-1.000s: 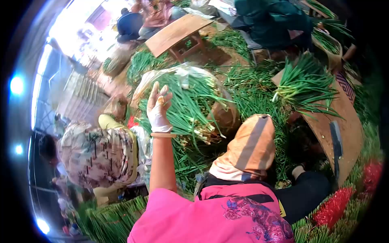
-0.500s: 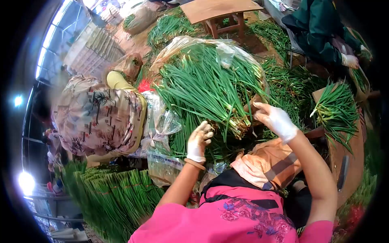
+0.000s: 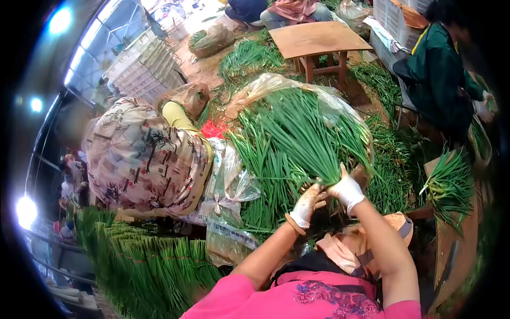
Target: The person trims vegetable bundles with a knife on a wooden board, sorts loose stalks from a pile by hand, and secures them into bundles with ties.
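Note:
A bundle of long green stalks (image 3: 305, 135) fans out over a plastic-lined heap of green stalks (image 3: 265, 154). My right hand (image 3: 346, 191), in a whitish glove, is closed round the base of this bundle. Beside it, touching or nearly touching the base end, my left hand (image 3: 308, 206) has its gloved fingers partly curled; whether it grips any stalks cannot be made out. The root ends are mostly hidden behind my hands. An orange-brown cloth (image 3: 372, 239) lies over my lap, just below the hands.
At left a person in a patterned top (image 3: 143, 159) bends close by. Red-banded bundles (image 3: 170, 260) stand at lower left. A smaller bunch (image 3: 449, 186) lies on a board at right. Behind are a wooden table (image 3: 319, 40) and a person in dark green (image 3: 438, 85).
My hands have come together at the stalk bases. My right hand, earlier apart from my left at the heap's edge, now grips a bundle. The view has shifted, so the surroundings appear lower and farther right.

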Demonstrator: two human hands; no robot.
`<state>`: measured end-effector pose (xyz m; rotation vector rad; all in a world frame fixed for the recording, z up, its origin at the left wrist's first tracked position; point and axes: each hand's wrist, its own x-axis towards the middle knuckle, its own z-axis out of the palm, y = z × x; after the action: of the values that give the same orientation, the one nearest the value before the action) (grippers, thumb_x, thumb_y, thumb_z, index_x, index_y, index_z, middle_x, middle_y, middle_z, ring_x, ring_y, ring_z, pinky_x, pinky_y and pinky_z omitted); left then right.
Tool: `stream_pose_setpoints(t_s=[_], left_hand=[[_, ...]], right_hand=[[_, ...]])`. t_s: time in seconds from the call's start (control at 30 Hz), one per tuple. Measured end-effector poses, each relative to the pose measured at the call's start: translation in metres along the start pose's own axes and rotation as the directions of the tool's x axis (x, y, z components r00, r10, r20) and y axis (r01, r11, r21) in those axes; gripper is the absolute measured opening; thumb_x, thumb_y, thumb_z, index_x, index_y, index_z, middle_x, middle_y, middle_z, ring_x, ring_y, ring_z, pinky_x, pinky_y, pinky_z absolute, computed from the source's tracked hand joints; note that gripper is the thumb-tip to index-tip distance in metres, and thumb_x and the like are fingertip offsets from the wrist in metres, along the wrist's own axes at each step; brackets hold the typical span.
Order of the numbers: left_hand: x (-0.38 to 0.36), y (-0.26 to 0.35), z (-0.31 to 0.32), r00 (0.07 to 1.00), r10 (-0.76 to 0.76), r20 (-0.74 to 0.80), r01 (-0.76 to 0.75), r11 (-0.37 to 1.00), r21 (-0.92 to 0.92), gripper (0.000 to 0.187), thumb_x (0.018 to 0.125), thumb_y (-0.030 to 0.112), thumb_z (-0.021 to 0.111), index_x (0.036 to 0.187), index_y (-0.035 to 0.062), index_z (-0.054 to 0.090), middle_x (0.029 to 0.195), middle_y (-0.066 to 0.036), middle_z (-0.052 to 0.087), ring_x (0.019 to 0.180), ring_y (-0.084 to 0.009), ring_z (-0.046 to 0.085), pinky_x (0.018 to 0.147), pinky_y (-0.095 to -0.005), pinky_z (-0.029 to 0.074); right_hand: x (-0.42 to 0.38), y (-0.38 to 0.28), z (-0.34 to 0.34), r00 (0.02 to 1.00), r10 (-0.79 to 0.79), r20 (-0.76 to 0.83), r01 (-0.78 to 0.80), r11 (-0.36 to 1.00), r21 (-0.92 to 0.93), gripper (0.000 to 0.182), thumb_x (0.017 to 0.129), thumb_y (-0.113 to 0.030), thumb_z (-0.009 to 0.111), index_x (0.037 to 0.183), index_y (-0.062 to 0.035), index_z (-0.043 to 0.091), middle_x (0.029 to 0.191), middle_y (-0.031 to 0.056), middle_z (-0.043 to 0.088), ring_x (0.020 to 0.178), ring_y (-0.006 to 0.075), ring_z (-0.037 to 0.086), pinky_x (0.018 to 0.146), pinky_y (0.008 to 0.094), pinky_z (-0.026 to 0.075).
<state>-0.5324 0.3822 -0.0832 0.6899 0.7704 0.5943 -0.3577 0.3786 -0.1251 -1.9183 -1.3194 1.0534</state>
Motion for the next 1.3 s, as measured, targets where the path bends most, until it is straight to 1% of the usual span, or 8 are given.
stream_pose_setpoints(t_s=[0.2, 0.47, 0.67, 0.77, 0.87, 0.97, 1.1, 1.3], left_hand=[[-0.044, -0.012, -0.016, 0.995, 0.049, -0.084, -0.052, 0.998, -0.037, 0.059, 0.087, 0.043, 0.058, 0.132, 0.0068, 0.044, 0.116, -0.002, 0.059, 0.091, -0.0149, 0.059, 0.079, -0.0297, 0.044], [-0.070, -0.028, 0.037, 0.938, -0.189, 0.290, 0.270, 0.923, -0.273, 0.049, 0.087, 0.036, 0.061, 0.126, 0.0120, 0.045, 0.107, -0.006, 0.060, 0.087, -0.0188, 0.062, 0.059, -0.0301, 0.055], [-0.071, -0.035, 0.035, 0.955, -0.202, 0.219, 0.251, 0.942, -0.225, 0.035, 0.091, 0.033, 0.057, 0.118, 0.0119, 0.049, 0.106, -0.004, 0.061, 0.091, -0.0177, 0.061, 0.071, -0.0320, 0.053], [-0.070, 0.019, -0.008, 0.846, -0.447, 0.290, 0.257, 0.820, 0.511, 0.047, 0.092, 0.029, 0.054, 0.129, 0.0016, 0.045, 0.122, -0.009, 0.056, 0.105, -0.0209, 0.056, 0.079, -0.0315, 0.052], [-0.041, 0.074, -0.036, 0.990, -0.003, 0.142, -0.033, 0.968, 0.250, 0.038, 0.085, 0.018, 0.062, 0.116, -0.0025, 0.053, 0.115, -0.010, 0.060, 0.102, -0.0198, 0.059, 0.075, -0.0249, 0.051], [0.022, 0.111, -0.040, 0.585, 0.745, 0.321, -0.465, -0.016, 0.885, 0.057, 0.075, 0.025, 0.071, 0.124, 0.0053, 0.051, 0.128, -0.018, 0.051, 0.116, -0.0341, 0.049, 0.096, -0.0360, 0.042], [0.084, 0.114, -0.013, 0.904, 0.375, 0.207, -0.026, -0.435, 0.900, 0.064, 0.077, 0.030, 0.063, 0.136, 0.0289, 0.039, 0.150, -0.009, 0.021, 0.139, -0.0341, 0.016, 0.108, -0.0568, 0.019], [0.119, 0.134, -0.088, 0.889, 0.458, -0.009, 0.222, -0.414, 0.883, 0.065, 0.081, 0.018, 0.050, 0.141, 0.0321, 0.030, 0.152, -0.006, 0.018, 0.138, -0.0318, 0.019, 0.106, -0.0593, 0.021]], right_hand=[[-0.083, -0.048, -0.069, 0.936, 0.104, 0.336, -0.328, 0.602, 0.728, 0.028, 0.070, -0.005, 0.068, 0.096, 0.0003, 0.061, 0.082, 0.0069, 0.063, 0.070, 0.0165, 0.061, 0.068, 0.0304, 0.050], [-0.180, -0.074, -0.041, 0.990, 0.057, 0.129, -0.120, 0.817, 0.564, 0.065, 0.067, 0.003, 0.066, 0.127, -0.0055, 0.042, 0.101, 0.0060, 0.057, 0.082, 0.0153, 0.057, 0.067, 0.0287, 0.049], [-0.185, -0.050, -0.048, 0.914, 0.128, 0.385, -0.404, 0.377, 0.834, 0.038, 0.075, -0.006, 0.066, 0.110, 0.0006, 0.053, 0.087, 0.0092, 0.061, 0.069, 0.0216, 0.061, 0.063, 0.0387, 0.055], [-0.187, -0.045, -0.061, 0.877, 0.235, 0.419, -0.466, 0.203, 0.861, 0.028, 0.083, -0.019, 0.061, 0.104, -0.0003, 0.058, 0.088, 0.0120, 0.065, 0.065, 0.0226, 0.063, 0.057, 0.0410, 0.056], [-0.186, -0.035, -0.065, 0.903, 0.197, 0.382, -0.416, 0.175, 0.892, 0.030, 0.085, -0.021, 0.061, 0.108, -0.0022, 0.059, 0.087, 0.0107, 0.067, 0.067, 0.0194, 0.064, 0.055, 0.0319, 0.054], [-0.182, -0.037, -0.064, 0.864, 0.234, 0.446, -0.482, 0.128, 0.867, 0.033, 0.085, -0.023, 0.060, 0.111, -0.0026, 0.060, 0.088, 0.0097, 0.067, 0.070, 0.0179, 0.064, 0.055, 0.0293, 0.052], [-0.193, -0.062, -0.079, 0.829, 0.340, 0.443, -0.532, 0.240, 0.812, 0.026, 0.084, -0.023, 0.062, 0.102, -0.0039, 0.062, 0.089, 0.0081, 0.067, 0.071, 0.0156, 0.062, 0.062, 0.0274, 0.051], [-0.242, -0.022, -0.122, 0.847, 0.275, 0.454, -0.525, 0.301, 0.797, 0.038, 0.075, -0.018, 0.064, 0.106, 0.0025, 0.060, 0.096, 0.0101, 0.066, 0.084, 0.0183, 0.062, 0.080, 0.0290, 0.049]])
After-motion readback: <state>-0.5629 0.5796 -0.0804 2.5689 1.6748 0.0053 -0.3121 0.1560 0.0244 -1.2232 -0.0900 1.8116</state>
